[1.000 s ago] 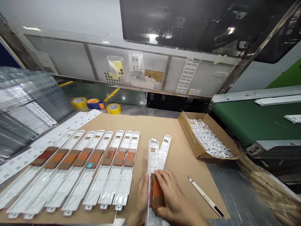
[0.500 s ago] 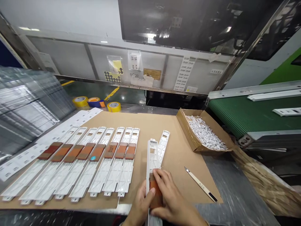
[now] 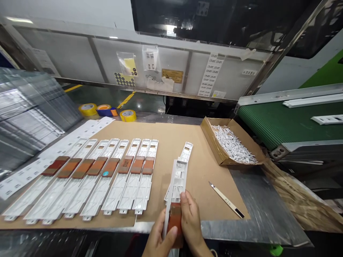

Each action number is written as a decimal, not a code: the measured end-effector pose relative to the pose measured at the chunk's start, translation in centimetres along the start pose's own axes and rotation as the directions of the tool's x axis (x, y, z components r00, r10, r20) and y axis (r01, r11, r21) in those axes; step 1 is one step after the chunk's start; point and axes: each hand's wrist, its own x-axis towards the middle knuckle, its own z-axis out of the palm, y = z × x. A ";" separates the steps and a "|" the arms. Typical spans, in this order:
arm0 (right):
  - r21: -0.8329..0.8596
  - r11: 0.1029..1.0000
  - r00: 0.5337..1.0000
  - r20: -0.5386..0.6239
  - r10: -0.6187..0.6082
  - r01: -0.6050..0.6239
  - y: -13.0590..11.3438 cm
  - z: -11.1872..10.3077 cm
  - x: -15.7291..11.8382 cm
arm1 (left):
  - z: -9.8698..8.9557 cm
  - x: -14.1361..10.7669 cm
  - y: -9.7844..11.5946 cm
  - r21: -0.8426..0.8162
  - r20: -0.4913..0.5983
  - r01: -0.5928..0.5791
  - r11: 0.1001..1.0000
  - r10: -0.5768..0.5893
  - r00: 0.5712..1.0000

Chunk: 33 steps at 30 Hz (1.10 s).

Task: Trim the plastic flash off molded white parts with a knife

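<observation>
My left hand [image 3: 159, 239] and my right hand [image 3: 191, 223] grip a long white moulded plastic strip [image 3: 176, 185] near the bottom of the view. A brown-orange taped block [image 3: 174, 223] sits on the strip between my hands, its lower end partly hidden by my fingers. The strip's far end overlaps a second white strip [image 3: 186, 151] lying on the cardboard sheet [image 3: 182, 130]. Left of my hands, several white strips with brown-orange bands [image 3: 125, 175] lie side by side.
A craft knife [image 3: 226, 200] lies right of my hands. Behind it stands a cardboard box [image 3: 209, 141] of small white parts. A green conveyor [image 3: 268, 125] runs at right, stacked clear trays [image 3: 29, 114] rise at left, and yellow tape rolls [image 3: 128, 115] sit beyond the sheet.
My right hand has shifted from on top of the block to its right side, leaving the block's face more exposed. The held strip now tilts slightly. The view has drifted upward.
</observation>
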 end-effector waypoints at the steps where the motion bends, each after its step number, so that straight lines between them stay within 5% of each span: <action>1: -0.008 1.000 1.000 -0.003 0.009 -0.009 0.3 0.1 0.0 | 0.0 -0.2 -0.2 0.019 -0.020 -0.001 1.000 0.002 1.000; 9: -0.088 0.992 0.991 -0.101 0.084 -0.093 0.8 0.9 -1.1 | 0.7 -1.4 -1.2 -0.038 -0.037 -0.104 0.994 0.102 0.994; 18: -0.215 0.974 0.991 -0.129 0.040 -0.067 2.7 1.5 0.1 | 0.9 -0.7 -0.9 -0.142 -0.098 -0.006 0.990 -0.008 0.995; 22: -0.301 0.953 0.991 -0.118 -0.055 0.017 3.9 0.3 3.6 | 0.1 2.4 1.6 -0.182 -0.062 0.062 0.981 -0.075 0.995; 27: -0.509 0.827 0.966 0.033 -0.256 0.237 4.4 -1.7 5.0 | -2.1 9.4 4.8 0.024 -0.102 -0.081 0.996 0.083 0.991; 33: -0.647 0.598 0.877 0.282 -0.388 0.473 6.9 -1.7 2.8 | -2.8 18.4 3.7 0.402 -0.271 -0.142 0.905 0.265 0.925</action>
